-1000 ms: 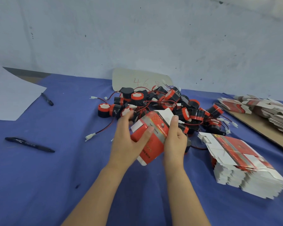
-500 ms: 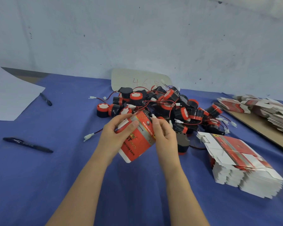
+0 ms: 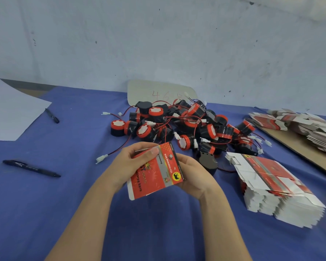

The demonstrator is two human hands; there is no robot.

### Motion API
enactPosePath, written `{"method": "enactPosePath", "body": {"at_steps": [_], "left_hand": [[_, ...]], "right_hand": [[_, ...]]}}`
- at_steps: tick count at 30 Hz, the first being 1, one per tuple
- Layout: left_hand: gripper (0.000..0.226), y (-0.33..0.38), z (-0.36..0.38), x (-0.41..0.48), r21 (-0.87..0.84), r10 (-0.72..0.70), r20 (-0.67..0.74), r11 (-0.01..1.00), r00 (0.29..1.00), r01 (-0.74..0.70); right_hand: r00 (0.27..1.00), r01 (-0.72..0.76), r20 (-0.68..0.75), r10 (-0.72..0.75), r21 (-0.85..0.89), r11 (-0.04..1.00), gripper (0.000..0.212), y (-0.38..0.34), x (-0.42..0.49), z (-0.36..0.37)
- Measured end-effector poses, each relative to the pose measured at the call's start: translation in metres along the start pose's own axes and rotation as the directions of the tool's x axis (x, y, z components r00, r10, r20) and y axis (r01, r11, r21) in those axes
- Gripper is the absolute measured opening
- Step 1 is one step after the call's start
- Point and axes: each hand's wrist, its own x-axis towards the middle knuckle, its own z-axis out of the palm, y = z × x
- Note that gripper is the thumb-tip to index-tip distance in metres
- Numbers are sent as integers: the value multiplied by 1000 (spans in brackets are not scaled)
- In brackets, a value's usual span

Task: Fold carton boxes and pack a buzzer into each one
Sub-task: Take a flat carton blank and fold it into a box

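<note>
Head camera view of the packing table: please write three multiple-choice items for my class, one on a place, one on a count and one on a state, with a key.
1. Where is the nearer stack of flat cartons relative to the right hand?
A) to its right
B) to its left
C) directly beneath it

2. How many black pens lie on the blue cloth?
A) one
B) two
C) four

3. The red carton is
A) lying flat on the cloth
B) tucked under the stack
C) held off the cloth in both hands

Key:
1 A, the stack sits on the cloth out past that hand's right side.
2 B, one pen lies near and one farther back.
3 C, the left hand and the right hand grip it from either side.
</note>
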Motion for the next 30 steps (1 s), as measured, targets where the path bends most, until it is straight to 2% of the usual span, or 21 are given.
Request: {"method": "enactPosePath", "body": {"at_steps": [6, 8, 10, 12, 13, 15, 16, 17, 19, 21, 23, 26, 30], "left_hand": [[26, -2, 0, 2, -42, -28, -6, 999, 1000, 28], [32, -3, 0, 3, -43, -35, -53, 999, 998, 32], [49, -5, 2, 5, 12, -45, -143, 999, 989, 47], [63, -9, 7, 9, 142, -24, -290, 988, 957, 68], [63, -11, 9, 11, 227, 30, -383, 972, 923, 63], [55, -11, 14, 12, 340, 196, -501, 940, 843, -17], [46, -9, 16, 12, 340, 241, -513, 938, 824, -62], [34, -6, 19, 11, 300, 237, -495, 950, 836, -91], [5, 0, 29, 9, 177, 172, -358, 977, 918, -115], [17, 1, 41, 7, 141, 171, -195, 979, 966, -145], [23, -5, 48, 7, 114, 144, -120, 985, 982, -130], [39, -12, 47, 10, 94, 135, -139, 988, 981, -122], [35, -14, 46, 11, 157, 177, -150, 976, 973, -153]], "right_hand": [[1000, -12, -21, 12, 32, 999, 20, 1, 0, 0], [999, -41, -31, 45, 113, 993, 25, 2, 1, 2], [994, -73, -71, 89, 203, 976, 29, 2, 4, 3], [982, -41, -167, 84, 247, 968, 30, 3, 8, 3], [969, 3, -242, 56, 236, 972, 31, 4, 10, 2], [906, 131, -421, -39, 193, 972, 31, 6, 15, 0], [866, 199, -491, -98, 158, 967, 27, 6, 17, 0], [833, 253, -529, -158, 112, 961, 25, 6, 18, 2], [806, 306, -534, -256, 6, 952, 29, 8, 19, 6], [827, 319, -477, -296, -34, 947, 30, 10, 19, 10], [872, 328, -396, -288, 36, 944, 29, 8, 17, 12], [899, 349, -327, -292, 130, 928, 15, 4, 14, 11], [894, 338, -343, -287, 100, 936, 10, 3, 12, 11]]}}
